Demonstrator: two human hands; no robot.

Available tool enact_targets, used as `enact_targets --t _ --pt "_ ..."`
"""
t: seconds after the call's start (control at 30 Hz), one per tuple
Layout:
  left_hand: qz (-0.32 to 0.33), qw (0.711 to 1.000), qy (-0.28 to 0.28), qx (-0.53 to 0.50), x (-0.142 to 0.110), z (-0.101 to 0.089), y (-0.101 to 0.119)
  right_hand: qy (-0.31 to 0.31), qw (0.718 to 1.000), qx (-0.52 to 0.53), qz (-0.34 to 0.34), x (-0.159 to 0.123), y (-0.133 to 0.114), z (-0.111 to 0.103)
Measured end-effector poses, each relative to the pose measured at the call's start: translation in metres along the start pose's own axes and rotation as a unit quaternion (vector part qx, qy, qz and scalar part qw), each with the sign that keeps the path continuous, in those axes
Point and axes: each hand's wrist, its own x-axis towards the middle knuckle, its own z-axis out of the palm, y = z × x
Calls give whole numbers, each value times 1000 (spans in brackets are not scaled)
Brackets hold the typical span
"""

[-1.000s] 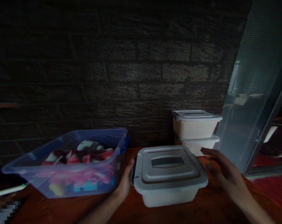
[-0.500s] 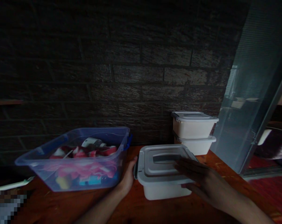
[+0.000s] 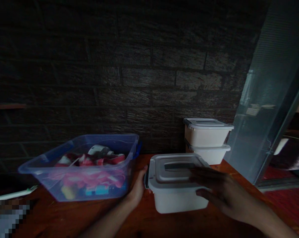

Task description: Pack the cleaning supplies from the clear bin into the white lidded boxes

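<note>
A white lidded storage box sits on the wooden table in front of me, its grey lid on top with a dark recessed handle. My left hand is closed around the box's left end at the dark latch, thumb up and fingertips partly hidden. Across the right part of the lid lies my right hand, fingers stretched out and thumb apart near the front right corner. It covers the box's right end.
A clear blue-tinted bin holding pink and red cloth and bottles stands left. Two similar lidded boxes are stacked behind right. A dark brick wall rises behind the table. A glass door is at right.
The box's lid looks tilted slightly, its front edge higher in view, and more of the front wall shows. Both hands stay at the box; the view shifts slightly.
</note>
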Motion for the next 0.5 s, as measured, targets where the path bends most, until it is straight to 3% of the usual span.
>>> enact_targets --t 0.17,0.3,0.5 --pt "9 1000 -2 7 -1 3 1 21 998 49 27 1 -2 -5" --pt "7 1000 28 -1 -7 6 6 55 994 74 55 -2 0 -7" --pt "1 998 56 -10 -9 11 9 92 993 59 47 1 5 -12"
